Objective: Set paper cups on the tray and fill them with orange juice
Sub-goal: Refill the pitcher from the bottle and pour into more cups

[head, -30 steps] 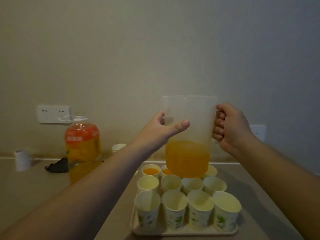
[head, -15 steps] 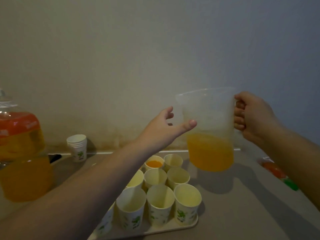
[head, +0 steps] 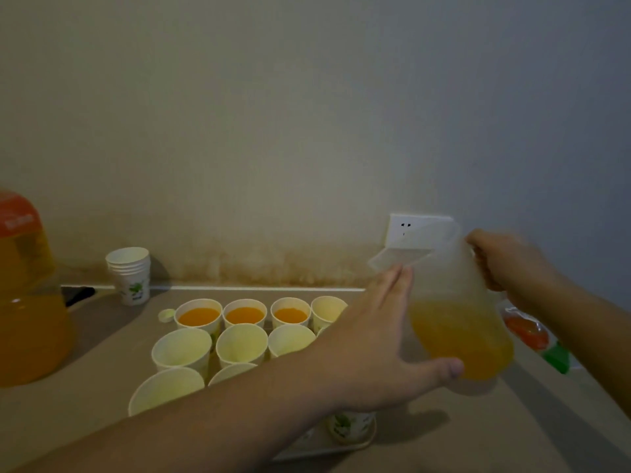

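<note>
Three paper cups in the far row hold orange juice; the fourth at 3 o'clock and the nearer rows on the tray remain empty. Since a second ago the jug has dropped from upright above the cups to 3 o'clock of them, tilted spout-left. The right hand grips its handle; the left hand, fingers straight, braces its side. Pouring appears imminent.

Three paper cups hold orange juice. At least six more cups on the one tray look empty; an arm hides others. One pitcher, one large juice bottle, one stack of spare cups.
</note>
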A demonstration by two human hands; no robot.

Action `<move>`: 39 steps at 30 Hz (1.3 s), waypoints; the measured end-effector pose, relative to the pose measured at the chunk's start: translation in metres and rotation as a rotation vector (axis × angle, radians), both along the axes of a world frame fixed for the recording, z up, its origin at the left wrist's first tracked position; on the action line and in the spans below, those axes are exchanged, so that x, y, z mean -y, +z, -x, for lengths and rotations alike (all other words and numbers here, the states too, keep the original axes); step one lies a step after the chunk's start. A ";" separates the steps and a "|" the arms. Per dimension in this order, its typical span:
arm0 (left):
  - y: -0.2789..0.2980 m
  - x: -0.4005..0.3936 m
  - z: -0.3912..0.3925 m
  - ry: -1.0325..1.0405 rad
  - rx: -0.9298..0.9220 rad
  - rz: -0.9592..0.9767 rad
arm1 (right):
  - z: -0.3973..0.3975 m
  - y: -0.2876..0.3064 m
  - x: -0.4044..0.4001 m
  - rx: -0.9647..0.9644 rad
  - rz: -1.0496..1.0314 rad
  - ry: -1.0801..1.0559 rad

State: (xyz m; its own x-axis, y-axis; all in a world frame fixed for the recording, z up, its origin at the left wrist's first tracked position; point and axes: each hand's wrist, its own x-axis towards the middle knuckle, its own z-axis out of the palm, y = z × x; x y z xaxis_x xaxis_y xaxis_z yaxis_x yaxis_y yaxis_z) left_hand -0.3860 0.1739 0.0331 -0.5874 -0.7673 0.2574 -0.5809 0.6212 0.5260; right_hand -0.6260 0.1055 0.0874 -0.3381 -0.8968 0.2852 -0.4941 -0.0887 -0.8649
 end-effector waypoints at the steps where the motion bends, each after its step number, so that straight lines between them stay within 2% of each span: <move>1: -0.002 0.000 0.000 -0.008 0.018 -0.018 | 0.000 -0.003 0.000 -0.029 -0.011 -0.001; 6: -0.011 -0.002 0.001 -0.024 0.061 -0.080 | -0.005 -0.014 0.004 -0.238 -0.042 -0.005; 16: -0.025 0.000 0.000 -0.007 0.022 -0.186 | -0.022 -0.028 0.022 -0.330 -0.092 0.045; 23: -0.034 0.011 -0.008 -0.001 0.034 -0.242 | -0.037 -0.030 0.038 -0.483 -0.105 0.041; 28: -0.038 0.017 -0.013 -0.005 0.037 -0.248 | -0.042 -0.024 0.046 -0.601 -0.112 0.049; 39: -0.046 0.017 -0.011 -0.006 0.010 -0.253 | -0.046 -0.012 0.051 -0.713 -0.103 0.071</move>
State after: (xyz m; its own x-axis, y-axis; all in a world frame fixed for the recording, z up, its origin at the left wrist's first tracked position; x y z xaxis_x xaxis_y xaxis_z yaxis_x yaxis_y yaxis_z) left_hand -0.3748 0.1571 -0.0125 -0.5937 -0.8030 0.0515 -0.5836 0.4737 0.6595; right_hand -0.5796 0.0542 0.0751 -0.0415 -0.9438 0.3279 -0.9372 -0.0770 -0.3402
